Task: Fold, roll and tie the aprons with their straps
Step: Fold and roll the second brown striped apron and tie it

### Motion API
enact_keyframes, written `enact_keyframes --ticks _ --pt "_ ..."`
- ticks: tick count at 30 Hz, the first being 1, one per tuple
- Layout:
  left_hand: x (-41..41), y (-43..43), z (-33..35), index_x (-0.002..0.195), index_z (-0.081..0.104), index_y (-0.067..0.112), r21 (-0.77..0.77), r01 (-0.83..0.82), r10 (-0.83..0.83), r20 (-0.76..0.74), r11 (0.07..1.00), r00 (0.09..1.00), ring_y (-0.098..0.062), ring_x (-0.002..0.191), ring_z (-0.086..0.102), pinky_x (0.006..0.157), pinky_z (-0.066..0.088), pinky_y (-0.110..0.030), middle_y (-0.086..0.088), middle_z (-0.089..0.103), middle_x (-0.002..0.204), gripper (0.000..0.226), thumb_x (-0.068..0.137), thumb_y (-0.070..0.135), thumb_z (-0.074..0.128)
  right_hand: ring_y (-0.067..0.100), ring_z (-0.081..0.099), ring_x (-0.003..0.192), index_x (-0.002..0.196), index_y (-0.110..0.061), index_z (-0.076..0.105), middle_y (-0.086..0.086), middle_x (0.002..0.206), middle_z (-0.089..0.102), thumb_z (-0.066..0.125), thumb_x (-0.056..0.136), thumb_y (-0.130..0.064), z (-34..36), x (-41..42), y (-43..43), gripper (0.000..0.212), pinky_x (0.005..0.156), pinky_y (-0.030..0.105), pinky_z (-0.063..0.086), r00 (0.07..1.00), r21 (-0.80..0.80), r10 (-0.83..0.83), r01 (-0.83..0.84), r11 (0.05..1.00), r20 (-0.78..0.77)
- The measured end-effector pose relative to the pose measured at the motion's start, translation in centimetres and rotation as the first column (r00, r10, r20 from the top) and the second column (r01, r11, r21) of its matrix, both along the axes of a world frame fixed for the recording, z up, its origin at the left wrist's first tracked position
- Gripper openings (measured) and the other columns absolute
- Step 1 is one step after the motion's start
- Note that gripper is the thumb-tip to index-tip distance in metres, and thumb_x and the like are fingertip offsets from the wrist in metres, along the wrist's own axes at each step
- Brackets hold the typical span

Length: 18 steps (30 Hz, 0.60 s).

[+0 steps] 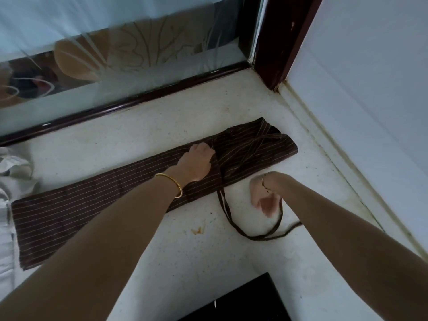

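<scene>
- Surface (162, 251): pale, speckled; carried the apron, with open room on the apron's near side.
- Glass panel (115, 66): behind the apron; its dark frame ran near the far edge.
- Wall (370, 89): close past the apron's right end, so little room there.
- Apron (69, 212): brown striped, folded into a long flat strip. Judged: fold done, roll and tie left.
- Black object (243, 302): well apart, nearer than the apron.
- Pale cloth (14, 170): just beside the apron's left end.
- Left hand (196, 163): flat, fingers together, pressing the apron right of its middle.
- Right hand (264, 195): just in front of the apron, blurred, fingers curled; could not tell whether it held the strap.
- Strap (228, 216): loose loop trailing off the apron's near edge.
</scene>
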<state>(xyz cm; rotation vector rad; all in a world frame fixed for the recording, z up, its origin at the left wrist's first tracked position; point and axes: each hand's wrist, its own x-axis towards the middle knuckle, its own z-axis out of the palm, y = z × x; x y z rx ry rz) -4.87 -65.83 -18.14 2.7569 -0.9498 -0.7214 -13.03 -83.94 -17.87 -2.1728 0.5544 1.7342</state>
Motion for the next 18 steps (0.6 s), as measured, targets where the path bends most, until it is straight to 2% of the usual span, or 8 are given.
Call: enact_keyframes --ticks 1,3,6,8,10,12,15,18 --pt "-0.1 -0.1 -0.6 0.148 0.022 0.011 0.064 0.025 -0.028 0.035 0.998 0.999 -0.03 0.139 0.021 0.113 0.027 -0.043 -0.012 0.018 0.153 0.051 0.101 0.023 0.037 0.017 0.068 0.062 0.084 -0.001 0.064 0.012 0.079 0.069 0.058 0.09 -0.011 0.2 0.9 -0.1 0.014 0.064 0.029 0.057 0.981 0.006 -0.031 0.03 1.0 0.191" --pt "-0.2 -0.2 -1.6 0.151 0.007 0.013 0.151 0.033 -0.046 0.083 0.988 0.996 -0.027 0.145 0.007 0.117 0.017 -0.044 -0.009 0.001 0.159 0.057 0.102 0.032 0.029 0.015 0.063 0.059 0.074 -0.009 0.055 0.007 0.074 0.064 0.053 0.092 -0.011 0.2 2.5 0.0 0.018 0.056 0.025 0.051 0.83 0.019 -0.128 0.141 0.99 0.542" --pt "0.2 -0.4 -3.1 0.151 -0.008 0.015 0.215 -0.008 -0.008 0.077 0.977 0.997 -0.023 0.146 -0.007 0.119 0.008 -0.044 -0.007 -0.014 0.158 0.062 0.102 0.042 0.02 0.023 0.058 0.081 0.099 -0.008 0.054 0.009 0.097 0.06 0.044 0.096 -0.017 0.1 3.9 -0.3 0.014 0.065 0.032 0.047 0.489 -0.014 -0.158 0.329 0.944 0.858" --pt "0.6 -0.6 -3.8 0.15 -0.013 0.018 0.242 -0.032 0.016 0.069 0.97 0.997 -0.022 0.146 -0.01 0.119 0.006 -0.045 -0.006 -0.016 0.158 0.064 0.101 0.047 0.016 0.028 0.052 0.102 0.115 -0.009 0.051 0.011 0.114 0.053 0.046 0.095 -0.021 -0.3 4.6 -1.2 0.023 0.076 0.038 0.047 0.377 -0.117 -0.046 0.399 0.909 0.925" --pt "0.9 -0.8 -4.4 0.148 -0.017 0.021 0.249 -0.045 0.025 0.084 0.967 0.996 -0.023 0.146 -0.012 0.119 0.006 -0.046 -0.006 -0.017 0.157 0.065 0.099 0.052 0.011 0.031 0.044 0.117 0.125 -0.01 0.046 0.012 0.126 0.046 0.047 0.094 -0.025 -0.9 5.6 -2.4 0.034 0.09 0.042 0.042 0.375 -0.207 0.029 0.446 0.871 0.927" --pt "1.0 -1.1 -4.8 0.148 -0.019 0.025 0.252 -0.054 0.024 0.121 0.966 0.992 -0.024 0.146 -0.011 0.118 0.008 -0.048 -0.007 -0.018 0.157 0.065 0.097 0.055 0.008 0.031 0.041 0.12 0.131 -0.01 0.041 0.013 0.131 0.041 0.047 0.094 -0.03 -1.6 6.5 -3.5 0.042 0.096 0.044 0.037 0.429 -0.262 0.046 0.458 0.85 0.902" --pt "0.9 -1.4 -5.3 0.147 -0.02 0.026 0.267 -0.068 0.017 0.189 0.961 0.982 -0.025 0.146 -0.007 0.115 0.013 -0.051 -0.006 -0.019 0.157 0.066 0.096 0.058 0.006 0.031 0.044 0.116 0.129 -0.009 0.041 0.014 0.127 0.045 0.04 0.097 -0.038 -2.5 7.6 -4.7 0.043 0.093 0.043 0.038 0.484 -0.312 0.052 0.475 0.823 0.874" --pt "0.7 -1.4 -5.7 0.147 -0.021 0.024 0.286 -0.062 -0.006 0.23 0.956 0.973 -0.027 0.145 -0.004 0.113 0.016 -0.053 -0.004 -0.02 0.157 0.067 0.095 0.058 0.006 0.031 0.048 0.108 0.12 -0.007 0.047 0.014 0.119 0.05 0.035 0.099 -0.028 -2.3 8.5 -6.0 0.033 0.087 0.04 0.04 0.428 -0.253 -0.026 0.583 0.772 0.904"
